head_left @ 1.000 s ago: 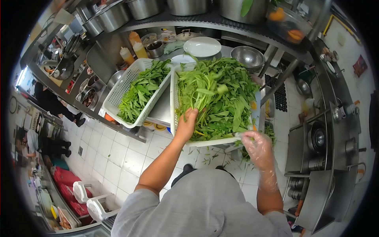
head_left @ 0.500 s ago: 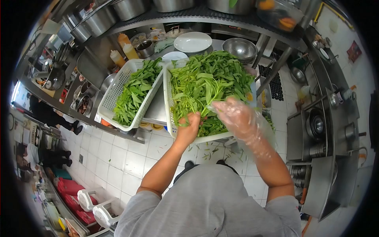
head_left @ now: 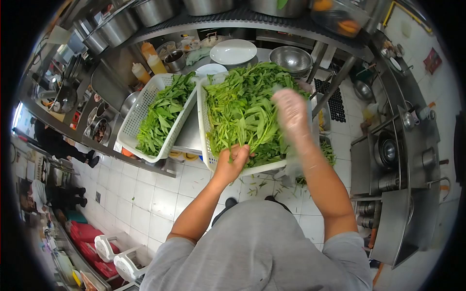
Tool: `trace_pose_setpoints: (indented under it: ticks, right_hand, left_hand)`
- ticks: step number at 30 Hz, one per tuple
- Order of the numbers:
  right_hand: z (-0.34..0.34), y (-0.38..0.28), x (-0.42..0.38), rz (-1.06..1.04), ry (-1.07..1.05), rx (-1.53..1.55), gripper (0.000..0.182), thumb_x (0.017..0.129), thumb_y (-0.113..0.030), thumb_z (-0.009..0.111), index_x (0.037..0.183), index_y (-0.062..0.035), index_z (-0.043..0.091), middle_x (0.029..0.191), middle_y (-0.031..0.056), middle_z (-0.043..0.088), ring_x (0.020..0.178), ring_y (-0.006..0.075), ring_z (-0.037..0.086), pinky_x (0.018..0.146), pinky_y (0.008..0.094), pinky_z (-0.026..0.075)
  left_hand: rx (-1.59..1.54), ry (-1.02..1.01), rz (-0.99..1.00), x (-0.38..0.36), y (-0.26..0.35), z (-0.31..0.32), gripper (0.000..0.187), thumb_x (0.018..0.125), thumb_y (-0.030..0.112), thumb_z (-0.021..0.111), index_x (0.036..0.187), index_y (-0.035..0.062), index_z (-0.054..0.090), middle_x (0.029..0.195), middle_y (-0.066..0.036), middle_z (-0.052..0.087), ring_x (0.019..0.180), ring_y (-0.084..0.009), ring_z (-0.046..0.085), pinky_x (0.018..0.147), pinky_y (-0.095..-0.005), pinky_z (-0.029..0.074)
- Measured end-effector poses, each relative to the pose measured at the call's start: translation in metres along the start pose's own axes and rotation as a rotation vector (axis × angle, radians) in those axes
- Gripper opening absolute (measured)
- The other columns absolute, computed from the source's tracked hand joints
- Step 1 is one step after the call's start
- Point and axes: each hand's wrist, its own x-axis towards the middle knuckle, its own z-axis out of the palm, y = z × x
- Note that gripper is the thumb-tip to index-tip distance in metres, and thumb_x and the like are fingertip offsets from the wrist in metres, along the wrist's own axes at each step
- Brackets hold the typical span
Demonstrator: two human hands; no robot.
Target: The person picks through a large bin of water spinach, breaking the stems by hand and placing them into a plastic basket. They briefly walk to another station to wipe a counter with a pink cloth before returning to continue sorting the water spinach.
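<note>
Near the front edge of the larger white basket (head_left: 206,145), my bare left hand (head_left: 232,162) is closed around the stems of a bunch of leafy greens (head_left: 242,128). The long-stemmed greens look like water spinach. My right hand (head_left: 292,107), in a clear plastic glove, hovers over the right side of the heap of greens (head_left: 257,82). Motion blurs its fingers, so what they hold, if anything, does not show. To the left stands a narrower white basket (head_left: 127,130) with more leafy greens (head_left: 162,116) in it.
Behind the baskets are an oval white plate (head_left: 233,52), a metal colander (head_left: 291,59) and squeeze bottles (head_left: 156,63). A shelf (head_left: 213,28) with pots crosses above. Stem scraps lie on the tiled floor (head_left: 165,201). Another person (head_left: 56,140) stands at far left.
My right hand has moved up and away from my left hand, over the right part of the heap. My left hand keeps its grip on the stems, slightly lower.
</note>
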Motion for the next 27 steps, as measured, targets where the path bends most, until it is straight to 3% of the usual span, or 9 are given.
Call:
trace_pose_setpoints:
  ticks: [1,2,8,11,12,15,16,23,27]
  right_hand:
    - [-0.006,-0.032,0.007,-0.089,0.149,-0.133,0.018,0.089,-0.024,0.058,0.092,-0.0067,0.064,0.075,-0.002,0.057,0.064,0.0098,0.052,0.058,0.0227,0.046]
    - [-0.022,-0.056,0.012,0.17,0.219,0.046,0.022,0.089,-0.028,0.058,0.093,-0.0076,0.064,0.068,-0.0039,0.05,0.06,0.0056,0.047,0.056,0.0205,0.044]
    - [-0.074,-0.095,0.032,-0.456,0.511,-0.443,0.026,0.09,-0.029,0.054,0.096,-0.0053,0.062,0.073,0.0016,0.053,0.073,0.0089,0.051,0.068,0.0267,0.044]
    - [-0.068,-0.107,0.006,0.028,0.076,-0.251,0.025,0.091,-0.025,0.054,0.099,-0.0024,0.058,0.069,0.0022,0.055,0.064,0.0121,0.055,0.064,0.0275,0.049]
    - [-0.055,-0.104,-0.003,-0.284,-0.06,-0.639,0.02,0.089,-0.022,0.057,0.097,-0.0032,0.06,0.07,0.0033,0.058,0.061,0.0127,0.056,0.061,0.0269,0.049]
    - [-0.031,-0.091,-0.029,-0.272,-0.399,-0.765,0.01,0.08,-0.012,0.065,0.085,-0.004,0.064,0.077,0.0073,0.064,0.068,0.0192,0.062,0.062,0.0318,0.05]
    - [-0.029,-0.072,-0.03,-0.466,-0.443,-0.718,0.012,0.078,-0.012,0.067,0.086,-0.0046,0.065,0.077,0.0088,0.064,0.068,0.023,0.063,0.063,0.0331,0.051]
    - [-0.018,-0.028,-0.033,-0.644,-0.682,-1.134,0.008,0.076,-0.014,0.062,0.083,-0.0101,0.063,0.071,0.0075,0.061,0.065,0.0256,0.06,0.057,0.0356,0.049]
    - [-0.022,0.004,-0.033,-0.501,-0.811,-0.905,0.01,0.075,-0.017,0.061,0.083,-0.0113,0.062,0.067,0.007,0.059,0.063,0.0244,0.06,0.054,0.0359,0.048]
  left_hand:
    - [0.005,-0.007,0.005,-0.001,-0.001,-0.001,0.038,0.095,0.025,0.048,0.067,-0.0014,0.053,0.06,-0.005,0.05,0.057,-0.0132,0.05,0.054,-0.0282,0.039]
    - [0.007,-0.006,0.003,-0.001,0.001,-0.003,0.038,0.095,0.025,0.048,0.067,-0.0014,0.053,0.06,-0.005,0.05,0.057,-0.0132,0.05,0.054,-0.0282,0.039]
    - [0.072,0.002,-0.122,0.003,0.004,-0.008,0.023,0.096,0.021,0.046,0.082,0.0046,0.053,0.068,-0.002,0.052,0.057,-0.0084,0.045,0.057,-0.0216,0.037]
    - [0.109,0.042,-0.027,0.003,-0.021,-0.005,0.016,0.096,0.017,0.046,0.086,0.0048,0.051,0.072,-0.001,0.053,0.059,-0.0083,0.047,0.057,-0.022,0.038]
    - [0.059,0.007,-0.057,0.003,-0.012,-0.005,0.014,0.095,0.015,0.046,0.088,0.0043,0.051,0.074,-0.001,0.054,0.06,-0.0079,0.048,0.057,-0.0221,0.039]
    - [-0.023,-0.037,-0.1,0.003,-0.002,-0.002,0.011,0.095,0.012,0.045,0.09,0.0035,0.05,0.078,-0.002,0.055,0.063,-0.0074,0.051,0.057,-0.0223,0.042]
    - [-0.054,-0.033,-0.116,0.003,-0.001,-0.002,0.01,0.095,0.011,0.045,0.091,0.0032,0.05,0.079,-0.002,0.055,0.065,-0.0073,0.052,0.057,-0.0225,0.044]
    - [-0.083,-0.065,-0.072,-0.002,-0.014,0.0,0.011,0.093,0.01,0.047,0.087,0.0017,0.046,0.067,-0.005,0.059,0.058,-0.0122,0.06,0.05,-0.0254,0.044]
    - [-0.107,-0.047,-0.06,-0.002,-0.007,0.0,0.009,0.094,0.01,0.045,0.089,0.0022,0.047,0.072,-0.005,0.058,0.061,-0.0109,0.058,0.054,-0.025,0.046]
